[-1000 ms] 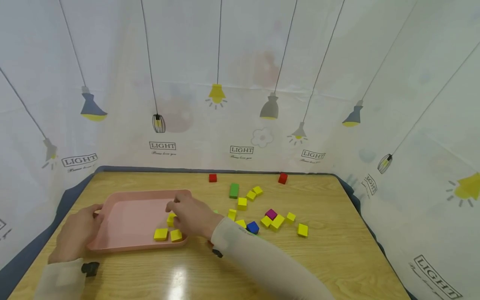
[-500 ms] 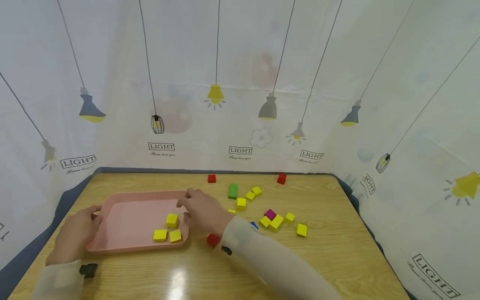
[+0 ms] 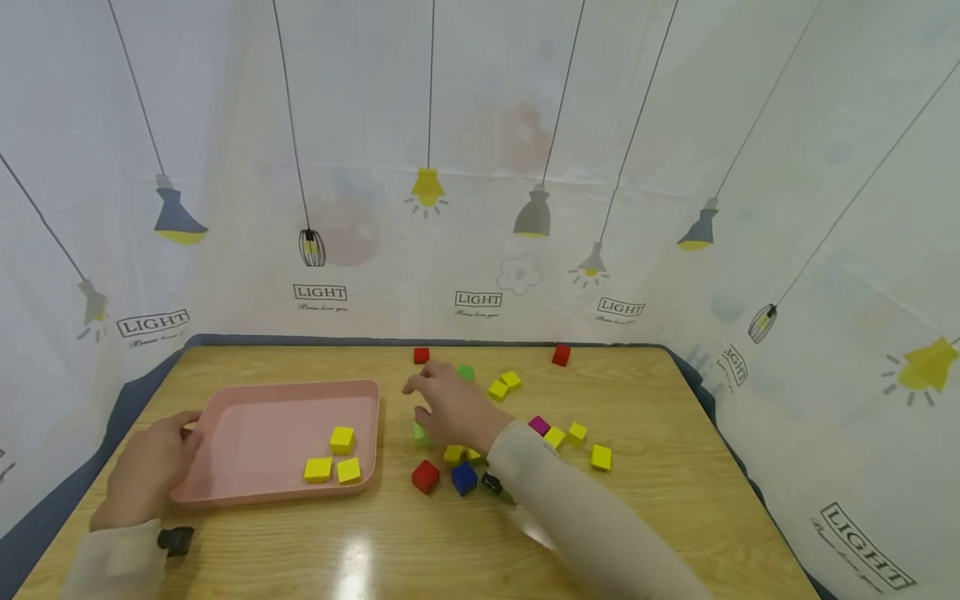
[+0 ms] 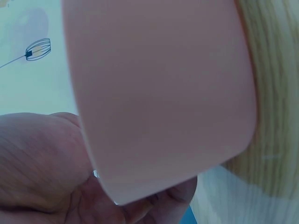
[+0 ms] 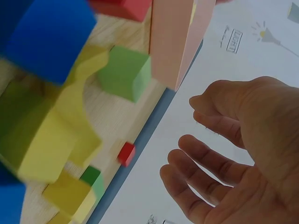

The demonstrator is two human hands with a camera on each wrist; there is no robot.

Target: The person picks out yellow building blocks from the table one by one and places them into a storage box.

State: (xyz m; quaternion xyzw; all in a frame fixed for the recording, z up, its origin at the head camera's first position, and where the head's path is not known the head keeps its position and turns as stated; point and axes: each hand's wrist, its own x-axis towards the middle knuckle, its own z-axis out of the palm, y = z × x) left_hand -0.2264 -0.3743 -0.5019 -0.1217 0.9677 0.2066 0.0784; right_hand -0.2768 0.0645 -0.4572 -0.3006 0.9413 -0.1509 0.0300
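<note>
My left hand (image 3: 150, 467) grips the left edge of a pink tray (image 3: 262, 437); in the left wrist view its thumb and fingers lie either side of the tray wall (image 4: 163, 107). Three yellow blocks (image 3: 318, 469) sit in the tray's near right corner. My right hand (image 3: 459, 408) hovers over loose blocks right of the tray, fingers loosely bent and holding nothing. Around it are a light green block (image 3: 422, 436), a red block (image 3: 425, 477) and a blue block (image 3: 464, 478). The right wrist view shows a yellow block with a curved cutout (image 5: 77, 126) near the blue one.
Farther right lie a purple block (image 3: 539, 426) and several yellow blocks (image 3: 601, 457). Two red blocks (image 3: 562, 356) stand near the table's far edge, with a green block (image 3: 466, 372) partly behind my right hand. A printed curtain (image 3: 375, 275) encloses the table (image 3: 637, 517).
My right hand has moved from the yellow blocks in the tray, out over its right rim, to above the loose blocks. My left hand keeps its place on the tray.
</note>
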